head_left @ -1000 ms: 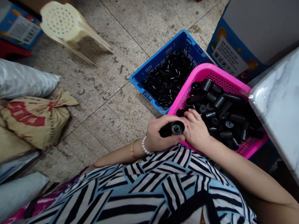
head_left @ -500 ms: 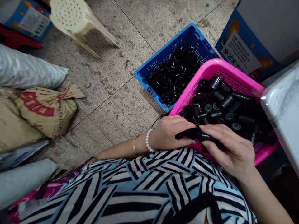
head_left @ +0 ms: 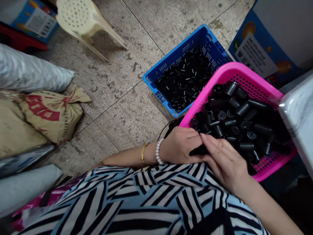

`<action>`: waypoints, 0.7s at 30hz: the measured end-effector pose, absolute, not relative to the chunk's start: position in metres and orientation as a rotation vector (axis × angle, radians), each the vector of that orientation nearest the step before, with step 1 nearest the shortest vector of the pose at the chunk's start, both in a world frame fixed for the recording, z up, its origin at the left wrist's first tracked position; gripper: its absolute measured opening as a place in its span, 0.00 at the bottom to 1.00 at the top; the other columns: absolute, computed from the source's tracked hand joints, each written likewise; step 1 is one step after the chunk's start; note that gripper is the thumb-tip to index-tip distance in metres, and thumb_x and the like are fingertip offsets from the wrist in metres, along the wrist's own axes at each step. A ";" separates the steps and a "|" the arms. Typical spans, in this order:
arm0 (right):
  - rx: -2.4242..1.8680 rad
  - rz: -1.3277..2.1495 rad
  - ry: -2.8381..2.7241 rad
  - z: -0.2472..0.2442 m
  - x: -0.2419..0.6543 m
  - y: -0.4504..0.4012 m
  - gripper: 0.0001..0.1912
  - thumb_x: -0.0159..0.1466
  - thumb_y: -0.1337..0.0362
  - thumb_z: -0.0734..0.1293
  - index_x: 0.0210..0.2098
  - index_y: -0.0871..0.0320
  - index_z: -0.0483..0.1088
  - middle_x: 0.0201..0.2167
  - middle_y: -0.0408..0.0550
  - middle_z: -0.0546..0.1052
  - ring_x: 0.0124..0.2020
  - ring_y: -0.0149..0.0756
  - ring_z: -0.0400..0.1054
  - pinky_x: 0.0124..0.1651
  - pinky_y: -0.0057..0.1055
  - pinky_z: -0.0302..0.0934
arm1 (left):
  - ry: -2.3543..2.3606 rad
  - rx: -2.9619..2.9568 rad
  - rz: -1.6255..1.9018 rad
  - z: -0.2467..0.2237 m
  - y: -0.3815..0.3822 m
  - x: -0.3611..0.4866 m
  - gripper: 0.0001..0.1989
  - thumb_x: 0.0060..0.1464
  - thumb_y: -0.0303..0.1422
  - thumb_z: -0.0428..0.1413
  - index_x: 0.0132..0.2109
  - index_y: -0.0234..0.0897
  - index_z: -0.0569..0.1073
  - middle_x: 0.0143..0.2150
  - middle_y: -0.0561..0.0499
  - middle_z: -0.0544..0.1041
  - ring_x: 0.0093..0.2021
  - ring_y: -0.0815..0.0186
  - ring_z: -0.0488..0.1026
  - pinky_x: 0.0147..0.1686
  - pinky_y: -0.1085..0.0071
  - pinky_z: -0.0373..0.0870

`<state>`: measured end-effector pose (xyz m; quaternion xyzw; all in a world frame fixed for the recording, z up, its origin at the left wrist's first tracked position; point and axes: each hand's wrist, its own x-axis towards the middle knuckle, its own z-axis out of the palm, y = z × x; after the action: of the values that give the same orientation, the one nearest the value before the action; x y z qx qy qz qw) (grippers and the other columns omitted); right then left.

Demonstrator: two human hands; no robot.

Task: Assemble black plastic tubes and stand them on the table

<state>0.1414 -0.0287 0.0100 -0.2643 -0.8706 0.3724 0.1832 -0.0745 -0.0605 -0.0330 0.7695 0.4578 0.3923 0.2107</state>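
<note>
Two-handed work at the pink basket's near edge

Dark, glossy plastic piece [head_left: 198,151], mostly hidden, sits between the hands by the basket's near rim. Left hand [head_left: 179,145] curls round it; right hand [head_left: 228,161] meets it, fingers bent and drawn together, own grip on the piece hidden, cannot tell. Step in hand, by my reading: close fingertip handling. Any shift from here calls for steady left support and clearance of the rim. Around: pink perforated plastic basket [head_left: 236,67] of black cylindrical parts [head_left: 242,109]; beyond, blue plastic crate [head_left: 195,39] of smaller black pieces [head_left: 187,78].
</note>
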 end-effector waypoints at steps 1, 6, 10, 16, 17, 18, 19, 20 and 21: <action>-0.732 1.064 -2.501 0.009 0.138 -0.030 0.40 0.70 0.69 0.69 0.76 0.61 0.50 0.70 0.63 0.66 0.65 0.48 0.66 0.63 0.46 0.69 | 1.289 2.098 1.119 -0.034 -0.061 -0.073 0.19 0.61 0.48 0.60 0.36 0.34 0.75 0.28 0.48 0.80 0.28 0.65 0.77 0.29 0.69 0.73; -0.625 1.184 -2.568 0.018 0.135 -0.001 0.33 0.76 0.59 0.59 0.76 0.62 0.50 0.72 0.63 0.63 0.68 0.50 0.63 0.66 0.52 0.64 | 1.207 1.694 1.261 -0.031 -0.066 -0.075 0.15 0.57 0.38 0.67 0.47 0.35 0.78 0.41 0.44 0.85 0.41 0.61 0.83 0.45 0.67 0.80; -1.094 0.709 -2.334 0.010 0.133 0.033 0.15 0.74 0.63 0.63 0.57 0.55 0.75 0.45 0.50 0.83 0.44 0.39 0.76 0.51 0.38 0.70 | 1.160 1.224 1.442 -0.028 -0.069 -0.083 0.25 0.61 0.35 0.65 0.63 0.39 0.73 0.47 0.44 0.83 0.44 0.63 0.82 0.47 0.66 0.81; -1.302 0.233 -2.913 -0.028 0.098 0.033 0.18 0.69 0.58 0.68 0.54 0.62 0.73 0.41 0.58 0.81 0.40 0.48 0.75 0.33 0.35 0.63 | 1.311 1.291 1.314 -0.031 -0.068 -0.090 0.16 0.55 0.29 0.67 0.51 0.37 0.78 0.47 0.44 0.81 0.51 0.58 0.78 0.57 0.58 0.75; -1.303 0.294 -2.905 -0.028 0.097 0.033 0.18 0.68 0.59 0.68 0.54 0.61 0.72 0.41 0.58 0.81 0.40 0.47 0.75 0.33 0.35 0.64 | 1.301 1.233 1.332 -0.032 -0.069 -0.089 0.15 0.57 0.28 0.67 0.51 0.36 0.77 0.48 0.44 0.81 0.51 0.59 0.79 0.57 0.57 0.76; -1.298 0.402 -2.837 -0.026 0.099 0.033 0.18 0.66 0.59 0.70 0.53 0.60 0.72 0.42 0.56 0.81 0.40 0.46 0.76 0.33 0.34 0.65 | 1.278 1.159 1.362 -0.032 -0.069 -0.088 0.16 0.58 0.27 0.66 0.52 0.36 0.75 0.49 0.43 0.81 0.51 0.59 0.80 0.57 0.57 0.77; -1.293 0.543 -2.716 -0.021 0.103 0.034 0.18 0.65 0.60 0.71 0.52 0.58 0.71 0.43 0.53 0.81 0.40 0.44 0.77 0.35 0.34 0.67 | 1.248 1.089 1.394 -0.031 -0.070 -0.087 0.17 0.58 0.26 0.65 0.54 0.37 0.74 0.52 0.43 0.80 0.51 0.59 0.80 0.56 0.57 0.78; -1.286 0.697 -2.560 -0.014 0.110 0.033 0.17 0.64 0.60 0.72 0.51 0.56 0.71 0.45 0.51 0.81 0.41 0.43 0.77 0.37 0.34 0.69 | 1.221 1.029 1.426 -0.031 -0.070 -0.085 0.18 0.59 0.26 0.64 0.55 0.37 0.73 0.54 0.42 0.79 0.51 0.59 0.81 0.56 0.57 0.79; -1.281 0.846 -2.380 -0.006 0.118 0.032 0.18 0.63 0.61 0.73 0.51 0.54 0.70 0.47 0.50 0.81 0.42 0.42 0.78 0.40 0.35 0.71 | 1.198 0.985 1.455 -0.031 -0.070 -0.083 0.19 0.59 0.25 0.64 0.55 0.38 0.72 0.56 0.42 0.78 0.51 0.60 0.81 0.55 0.58 0.80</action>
<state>0.1182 0.0318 -0.0064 -0.4468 -0.8303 0.2953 0.1541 -0.0830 -0.0703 -0.0311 0.4048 0.4923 0.5979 0.4862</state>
